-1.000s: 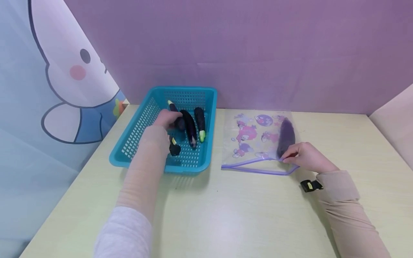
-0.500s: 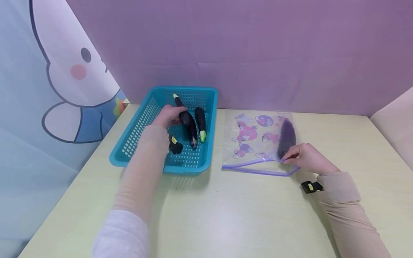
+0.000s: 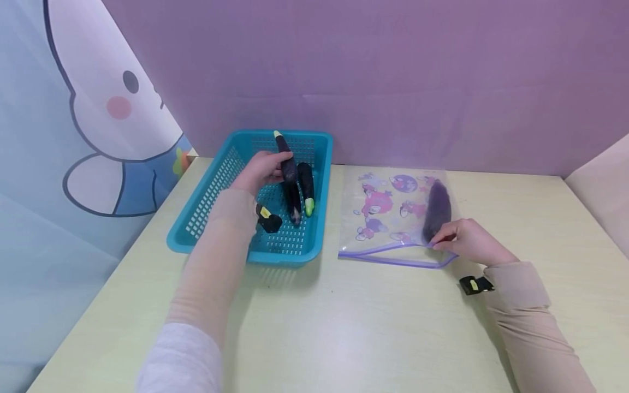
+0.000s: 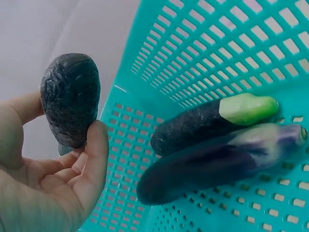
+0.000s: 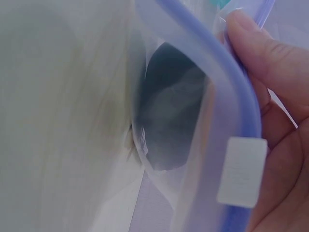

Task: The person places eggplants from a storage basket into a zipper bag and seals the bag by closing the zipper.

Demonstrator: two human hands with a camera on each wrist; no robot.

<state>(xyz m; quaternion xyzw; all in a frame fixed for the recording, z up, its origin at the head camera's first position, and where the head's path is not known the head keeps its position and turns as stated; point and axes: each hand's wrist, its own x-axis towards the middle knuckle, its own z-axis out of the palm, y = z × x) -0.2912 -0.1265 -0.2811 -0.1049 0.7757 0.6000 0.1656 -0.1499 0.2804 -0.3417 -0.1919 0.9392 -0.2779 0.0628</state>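
Note:
My left hand (image 3: pixel 264 170) grips a dark eggplant (image 4: pixel 71 99) between thumb and fingers, lifted above the teal basket (image 3: pixel 245 255). Its pale stem end points to the back in the head view. Below lie two more eggplants, one with a bright green end (image 4: pixel 246 109) and one with a purplish-white end (image 4: pixel 263 145). On the right, my right hand (image 3: pixel 469 240) pinches the purple zip edge of a clear printed zip bag (image 3: pixel 375 218). Inside that bag, along its right side, lies another eggplant (image 3: pixel 437 210). The bag's mouth gapes toward me, with a white slider (image 5: pixel 242 171) on its edge.
The basket stands at the back left of the pale wooden table (image 3: pixel 334 327), a short gap from the bag. A purple cloth wall (image 3: pixel 368 82) rises behind both. A cartoon-printed cloth (image 3: pixel 98 245) hangs at the left.
My left hand has raised the eggplant from the basket floor and carried it a little to the right and back. My right hand stays at the bag's edge.

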